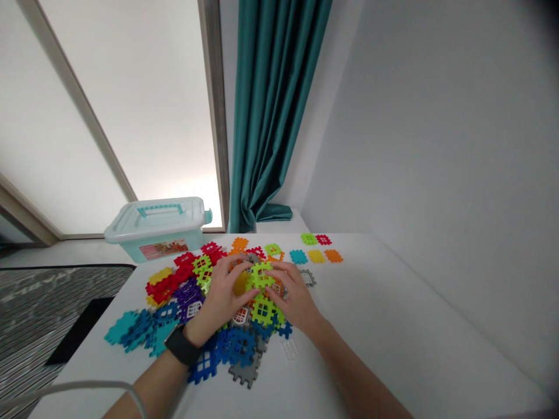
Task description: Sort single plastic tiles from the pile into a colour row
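Observation:
Both my hands hold a lime-green interlocking tile [261, 274] with a window cut-out, above a spread pile of plastic building tiles. My left hand [225, 291], with a dark watch on its wrist, grips the tile's left side between thumb and fingers. On the right side, my right hand [293, 294] pinches the same tile. Just below it lies another lime-green tile [262, 309]; whether the two are joined I cannot tell. Blue tiles [241, 346] and a grey tile [247, 372] lie nearer to me. Purple tiles [187, 294] are left of my left hand.
A lidded plastic box [161, 227] stands at the back left. Single tiles, among them an orange tile [333, 256] and a teal tile [299, 256], lie at the back right of the white table [362, 326]. A pale cable [87, 385] crosses the lower left.

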Demonstrator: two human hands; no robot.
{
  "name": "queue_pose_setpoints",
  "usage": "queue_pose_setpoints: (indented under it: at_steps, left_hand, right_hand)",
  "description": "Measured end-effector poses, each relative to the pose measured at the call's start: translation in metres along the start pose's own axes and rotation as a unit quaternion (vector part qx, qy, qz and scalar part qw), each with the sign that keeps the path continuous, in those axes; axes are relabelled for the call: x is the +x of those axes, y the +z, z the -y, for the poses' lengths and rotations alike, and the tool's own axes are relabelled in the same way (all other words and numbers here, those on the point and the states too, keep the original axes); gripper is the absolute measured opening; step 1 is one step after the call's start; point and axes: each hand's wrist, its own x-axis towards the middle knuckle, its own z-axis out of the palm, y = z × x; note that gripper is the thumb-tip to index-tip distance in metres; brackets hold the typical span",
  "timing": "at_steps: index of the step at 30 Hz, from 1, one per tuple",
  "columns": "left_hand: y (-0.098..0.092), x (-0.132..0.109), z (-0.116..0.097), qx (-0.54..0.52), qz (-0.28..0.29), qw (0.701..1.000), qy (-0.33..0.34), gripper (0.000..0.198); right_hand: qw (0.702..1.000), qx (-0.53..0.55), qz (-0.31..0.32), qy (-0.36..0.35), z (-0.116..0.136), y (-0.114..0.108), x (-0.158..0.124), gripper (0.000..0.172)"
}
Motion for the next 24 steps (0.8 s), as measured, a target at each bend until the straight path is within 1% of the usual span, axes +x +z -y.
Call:
queue_pose_setpoints:
  at_steps: [4,7,9,13,15,18,21,24]
  left_hand:
    - [0.003,0.007,-0.005,0.021,0.016,1.0,0.002,0.04]
    - [0.008,0.018,-0.012,0.032,0.034,0.999,0.012,0.039]
    - [0.013,0.026,-0.017,0.036,0.057,0.998,0.01,0.04]
    - [0.027,0.044,-0.027,0.045,0.121,0.992,-0.004,0.043]
    - [0.034,0.054,-0.031,0.052,0.153,0.987,-0.009,0.044]
    - [0.043,0.067,-0.036,0.055,0.212,0.976,-0.002,0.036]
    - [0.049,0.078,-0.041,0.076,0.282,0.956,0.032,0.03]
    - [0.055,0.086,-0.043,0.095,0.323,0.939,0.07,0.028]
  right_hand:
    - [1.0,-0.013,0.019,-0.001,-0.005,-0.008,0.001,0.024]
    - [1.0,-0.014,0.02,0.006,-0.012,-0.017,-0.001,0.025]
    - [1.0,-0.011,0.011,0.013,-0.019,-0.023,-0.005,0.026]
    - [0.999,-0.022,-0.009,0.029,-0.035,-0.037,-0.012,0.025]
    - [0.998,-0.035,-0.018,0.043,-0.046,-0.044,-0.016,0.024]
    - [0.996,-0.055,-0.031,0.064,-0.067,-0.057,-0.02,0.022]
    - [0.994,-0.073,-0.037,0.077,-0.093,-0.069,-0.022,0.02]
    - [0.991,-0.09,-0.042,0.09,-0.119,-0.079,-0.022,0.019]
